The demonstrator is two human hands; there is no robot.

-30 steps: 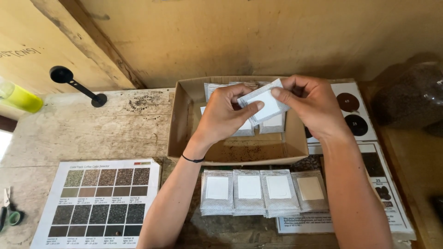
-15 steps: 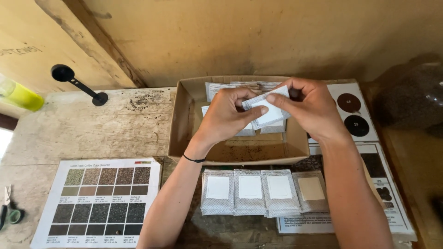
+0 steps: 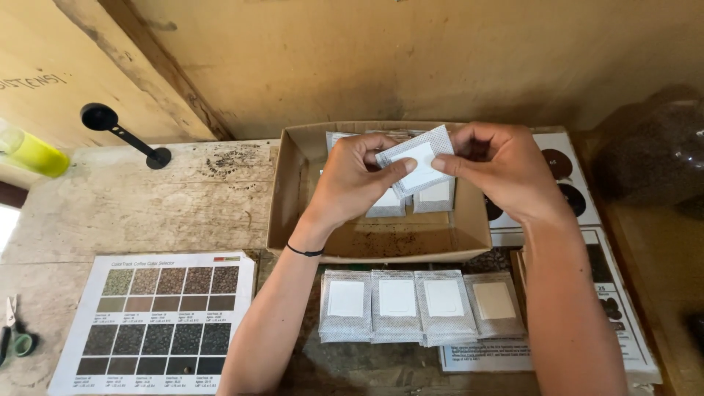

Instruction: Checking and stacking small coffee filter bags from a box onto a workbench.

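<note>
Both my hands hold one small grey sachet (image 3: pixel 418 163) with a white label above a shallow cardboard box (image 3: pixel 290 198). My left hand (image 3: pixel 359 180) pinches its lower left edge, and my right hand (image 3: pixel 499 172) grips its right edge. The sachet is tilted, its right end higher. More sachets (image 3: pixel 434 196) stand inside the box under my hands. In front of the box, a row of several sachets (image 3: pixel 420 306) lies flat on the table; the rightmost has a tan label.
A laminated colour chart (image 3: pixel 161 319) lies at the front left. A black scoop (image 3: pixel 121 132) and a yellow-green bottle (image 3: pixel 33 152) rest at the back left. Scissors (image 3: pixel 13 337) sit at the left edge. Printed sheets (image 3: pixel 587 220) and a bag of dark grains (image 3: pixel 653 150) are right.
The sachet in my hands has turned slightly and now shows its white label more squarely. My hands stay above the box.
</note>
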